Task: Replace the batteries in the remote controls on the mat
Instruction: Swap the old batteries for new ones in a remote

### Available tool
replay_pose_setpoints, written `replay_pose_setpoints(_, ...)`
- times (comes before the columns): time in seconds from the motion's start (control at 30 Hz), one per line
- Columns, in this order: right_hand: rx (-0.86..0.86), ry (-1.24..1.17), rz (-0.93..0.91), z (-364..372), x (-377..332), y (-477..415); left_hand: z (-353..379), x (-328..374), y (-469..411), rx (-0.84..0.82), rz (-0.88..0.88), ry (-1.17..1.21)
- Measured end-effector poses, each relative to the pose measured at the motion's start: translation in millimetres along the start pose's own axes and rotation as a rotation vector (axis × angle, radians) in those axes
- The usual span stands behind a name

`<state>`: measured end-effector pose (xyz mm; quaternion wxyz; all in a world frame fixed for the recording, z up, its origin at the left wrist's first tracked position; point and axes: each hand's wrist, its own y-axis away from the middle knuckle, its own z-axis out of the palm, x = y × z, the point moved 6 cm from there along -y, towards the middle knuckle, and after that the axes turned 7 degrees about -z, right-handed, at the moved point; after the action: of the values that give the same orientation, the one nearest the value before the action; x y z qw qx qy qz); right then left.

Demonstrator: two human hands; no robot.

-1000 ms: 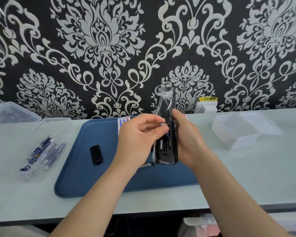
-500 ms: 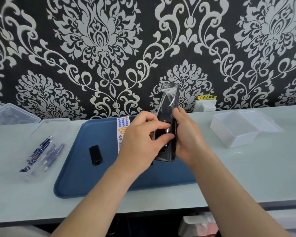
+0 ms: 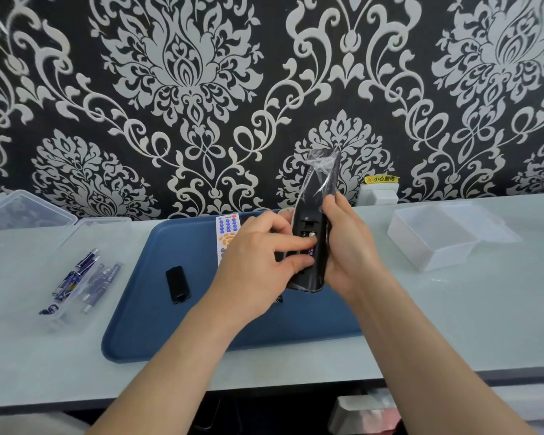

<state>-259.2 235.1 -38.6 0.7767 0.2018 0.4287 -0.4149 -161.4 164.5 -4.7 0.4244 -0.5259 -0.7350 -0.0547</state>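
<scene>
My right hand [image 3: 347, 246] grips a black remote [image 3: 319, 196] wrapped in clear plastic, held upright and tilted above the blue mat [image 3: 145, 309], back side toward me with the battery bay open. My left hand [image 3: 258, 262] presses a battery [image 3: 310, 244] into that bay with thumb and fingers. A white remote [image 3: 226, 230] with coloured buttons lies on the mat behind my left hand, partly hidden. The black battery cover [image 3: 178, 284] lies on the mat's left half.
A clear box [image 3: 82, 281] with several blue batteries sits left of the mat, with another clear lidded box [image 3: 25, 211] at far left. An open clear container [image 3: 434, 237] stands at right. A wall socket [image 3: 379, 196] is behind the remote. The counter's front edge runs below.
My left hand brought the battery from in front of the remote down into the open bay, fingers now pressing it in. The remote shifted slightly upward in the right hand.
</scene>
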Motion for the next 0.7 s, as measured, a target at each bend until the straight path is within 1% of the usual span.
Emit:
replay_pose_setpoints(0.1,-0.034,0.025,0.014,4.3,3.4,2.6,-1.3,-9.4,-2.6,-0.022,-0.153,0.118)
replay_pose_setpoints(0.2,-0.058,0.036,0.032,8.5,7.2,3.8,-1.2,-13.7,-1.7,-0.035,-0.192,0.119)
replay_pose_setpoints(0.33,-0.055,0.015,0.023,4.4,-2.0,1.6,-14.2,-19.3,-1.7,-0.024,-0.258,0.289)
replay_pose_setpoints(0.37,-0.036,0.013,0.015,1.0,-5.3,0.2,-20.2,-22.9,-1.2,-0.022,-0.271,0.28)
replay_pose_setpoints(0.4,-0.018,0.001,0.013,-2.1,-8.3,-1.0,-23.3,-25.6,0.6,-0.047,-0.268,0.194)
replay_pose_setpoints(0.5,0.003,-0.058,0.043,-8.1,-11.3,-2.3,-12.0,-25.1,12.5,-0.273,-0.187,-0.382)
replay_pose_setpoints(0.53,-0.001,-0.067,0.056,-8.8,-11.1,-2.5,-5.3,-25.0,16.1,-0.319,-0.148,-0.537)
replay_pose_setpoints(0.57,-0.008,-0.07,0.068,-8.8,-10.5,-2.8,1.1,-27.1,17.8,-0.342,-0.114,-0.631)
replay_pose_setpoints(0.63,-0.026,-0.077,0.089,-7.7,-7.5,-3.4,9.8,-28.9,19.3,-0.347,-0.058,-0.748)
replay_pose_setpoints(0.7,-0.041,-0.088,0.098,-7.0,-5.0,-3.9,14.6,-31.3,19.3,-0.332,-0.024,-0.803)
